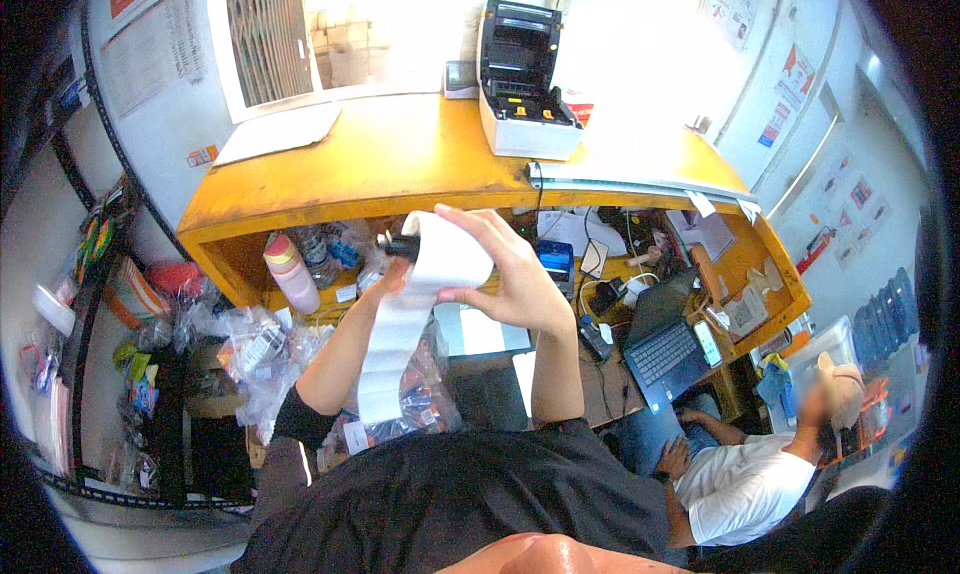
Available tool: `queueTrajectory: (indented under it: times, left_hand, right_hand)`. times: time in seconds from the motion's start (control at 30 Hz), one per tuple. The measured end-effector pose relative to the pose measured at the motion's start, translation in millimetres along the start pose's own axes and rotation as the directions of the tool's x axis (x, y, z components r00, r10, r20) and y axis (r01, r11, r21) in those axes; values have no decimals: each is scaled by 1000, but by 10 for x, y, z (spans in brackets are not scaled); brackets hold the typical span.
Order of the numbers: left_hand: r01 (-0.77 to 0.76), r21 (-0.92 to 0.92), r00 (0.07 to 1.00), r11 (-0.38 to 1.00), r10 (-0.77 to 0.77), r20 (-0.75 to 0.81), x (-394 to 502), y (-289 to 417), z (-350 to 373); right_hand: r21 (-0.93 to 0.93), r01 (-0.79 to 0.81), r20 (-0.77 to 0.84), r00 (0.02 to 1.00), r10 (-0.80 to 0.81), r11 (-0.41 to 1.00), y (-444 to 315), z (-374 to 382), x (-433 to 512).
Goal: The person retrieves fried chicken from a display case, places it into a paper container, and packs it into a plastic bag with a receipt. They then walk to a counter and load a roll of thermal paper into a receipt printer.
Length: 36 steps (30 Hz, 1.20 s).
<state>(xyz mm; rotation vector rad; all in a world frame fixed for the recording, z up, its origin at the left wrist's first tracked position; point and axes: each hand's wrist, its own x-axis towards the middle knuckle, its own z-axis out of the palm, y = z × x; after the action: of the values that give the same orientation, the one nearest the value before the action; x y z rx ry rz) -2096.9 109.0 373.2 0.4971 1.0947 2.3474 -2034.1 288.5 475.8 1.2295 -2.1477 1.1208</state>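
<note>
A roll of white label stock (454,255) is held up before my chest, with a loose strip hanging from it towards my lap. My right hand (517,274) grips the roll from the right, fingers over the top and thumb below. My left hand (395,274) is at the roll's left end, partly hidden behind it, by a black spindle (401,245) that sticks out of the core. Beyond the roll, on the yellow wooden counter (390,146), a white and black label printer (529,128) stands with its lid raised.
Below the counter top are a pink and white bottle (292,274), cables and a blue device (556,259). An open laptop (664,353) with a phone (706,343) on it lies right. A seated person (742,491) is at the lower right. Plastic bags (274,356) lie left.
</note>
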Motion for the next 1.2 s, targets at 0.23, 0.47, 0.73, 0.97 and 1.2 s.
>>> queueTrajectory:
  times: [0.23,0.47,0.73,0.97,1.2]
  left_hand:
    - [-91,272,993,958,66,100,860,562,278]
    - [-429,801,802,417,584,125,1860,1241,189]
    - [-408,913,759,-16,550,348,2973,1661,-153]
    - [-294,956,671,-12,710,215,3581,1556,-399]
    - [-225,972,703,68,702,114,3810,1380,-547]
  right_hand:
    - [-20,-72,-200,978,66,997,573,-456,390]
    - [-99,-204,-220,959,179,974,1528,-1095,1073]
    - [-20,-540,17,841,540,842,2673,-1551,1575]
    - [18,-416,-19,909,417,909,3454,-1672,1824]
    - [13,-488,-27,872,488,873,3703,-1749,1766]
